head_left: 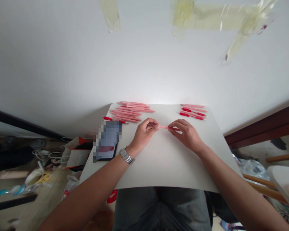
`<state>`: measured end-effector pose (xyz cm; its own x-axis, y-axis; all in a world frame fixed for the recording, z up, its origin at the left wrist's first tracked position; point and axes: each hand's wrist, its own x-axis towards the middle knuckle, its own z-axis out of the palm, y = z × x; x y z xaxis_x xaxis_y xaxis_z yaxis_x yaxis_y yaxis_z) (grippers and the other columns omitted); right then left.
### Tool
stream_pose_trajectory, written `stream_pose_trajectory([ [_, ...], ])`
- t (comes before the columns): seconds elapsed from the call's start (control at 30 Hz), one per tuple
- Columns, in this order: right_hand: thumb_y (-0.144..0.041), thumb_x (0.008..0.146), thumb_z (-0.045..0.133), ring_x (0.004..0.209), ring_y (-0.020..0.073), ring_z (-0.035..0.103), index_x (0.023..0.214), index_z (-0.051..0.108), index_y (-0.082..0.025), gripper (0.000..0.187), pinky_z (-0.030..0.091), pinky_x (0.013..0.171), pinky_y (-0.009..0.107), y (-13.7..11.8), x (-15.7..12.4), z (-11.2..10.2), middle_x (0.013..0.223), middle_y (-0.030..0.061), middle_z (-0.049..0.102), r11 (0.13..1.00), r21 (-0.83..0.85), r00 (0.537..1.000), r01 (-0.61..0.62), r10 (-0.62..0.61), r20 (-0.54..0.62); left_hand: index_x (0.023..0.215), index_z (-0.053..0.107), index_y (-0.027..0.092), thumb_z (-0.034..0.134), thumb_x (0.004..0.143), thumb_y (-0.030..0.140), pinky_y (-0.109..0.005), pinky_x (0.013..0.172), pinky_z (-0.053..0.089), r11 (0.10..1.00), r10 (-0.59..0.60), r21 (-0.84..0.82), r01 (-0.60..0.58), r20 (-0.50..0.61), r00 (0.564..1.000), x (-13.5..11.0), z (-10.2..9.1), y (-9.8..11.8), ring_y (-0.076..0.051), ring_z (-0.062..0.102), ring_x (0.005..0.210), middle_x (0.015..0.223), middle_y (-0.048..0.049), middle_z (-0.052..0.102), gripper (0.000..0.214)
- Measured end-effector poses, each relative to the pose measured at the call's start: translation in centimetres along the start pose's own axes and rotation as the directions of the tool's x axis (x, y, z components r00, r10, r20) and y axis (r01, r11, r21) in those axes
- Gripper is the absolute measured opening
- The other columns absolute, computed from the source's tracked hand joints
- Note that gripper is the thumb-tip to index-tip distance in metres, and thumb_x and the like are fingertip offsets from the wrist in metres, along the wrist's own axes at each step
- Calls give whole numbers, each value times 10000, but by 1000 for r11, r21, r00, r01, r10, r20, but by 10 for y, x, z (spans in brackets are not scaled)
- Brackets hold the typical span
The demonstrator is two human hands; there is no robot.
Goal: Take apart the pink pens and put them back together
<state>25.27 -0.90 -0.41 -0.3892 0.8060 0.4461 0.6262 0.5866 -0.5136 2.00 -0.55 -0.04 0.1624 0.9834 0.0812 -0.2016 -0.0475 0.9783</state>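
Observation:
Above the middle of the white table, a slim pink-and-red pen spans the gap between my two hands. My left hand pinches its left end with thumb and fingertips. The fingers of my right hand are closed around the right part, where a red piece shows beneath them. Beyond my left hand lies a loose pile of pink pens, with a red-ended pen at its near side. Past my right hand are two red-gripped pens and a few pink pens.
A phone, partly blurred out, lies at the table's left side. A white wall with yellowed tape rises behind the table. Bags and a plastic bottle are on the floor at left; a white chair stands at right.

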Motion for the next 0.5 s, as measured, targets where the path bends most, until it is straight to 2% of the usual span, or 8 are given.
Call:
stream_pose_trajectory([
  [0.13,-316,1046,594,927,269,678,1063,737,-272,151,554,818,439,13,2,-8,1022,76,750,998,-63,998,-17,13,-65,1040,706,209,694,966,293,-289,888,520,960,116,246,-131,74,990,0,-4,-4,-189,668,938,1055,-74,694,112],
  [0.23,-307,1024,619,1021,305,679,1032,739,-264,127,538,876,465,31,3,-17,1021,79,752,986,-157,986,-62,36,-163,1079,705,245,647,985,274,-328,954,496,860,257,428,-279,110,960,-1,-9,-6,-218,628,972,1097,-83,670,114],
  [0.3,-299,1010,628,1050,316,678,1022,741,-258,121,530,906,479,43,3,-22,1061,87,753,968,-221,975,-119,71,-212,1050,714,256,636,980,248,-352,979,475,799,305,496,-340,153,940,-2,-11,-7,-247,602,1005,1081,-88,662,104],
  [0.4,-306,966,676,1011,332,669,974,759,-245,104,515,922,505,56,0,-28,1032,104,750,915,-318,947,-249,162,-276,981,720,257,627,974,222,-376,1000,449,772,297,528,-355,194,935,-2,-12,-6,-273,581,1018,1033,-86,665,99],
  [0.5,-289,940,692,1068,360,644,983,776,-243,104,506,903,497,62,-2,-33,1062,116,745,855,-368,912,-365,248,-327,933,734,252,667,947,205,-383,1022,423,801,260,509,-315,179,949,-1,-11,-6,-278,576,1019,1006,-81,678,83],
])
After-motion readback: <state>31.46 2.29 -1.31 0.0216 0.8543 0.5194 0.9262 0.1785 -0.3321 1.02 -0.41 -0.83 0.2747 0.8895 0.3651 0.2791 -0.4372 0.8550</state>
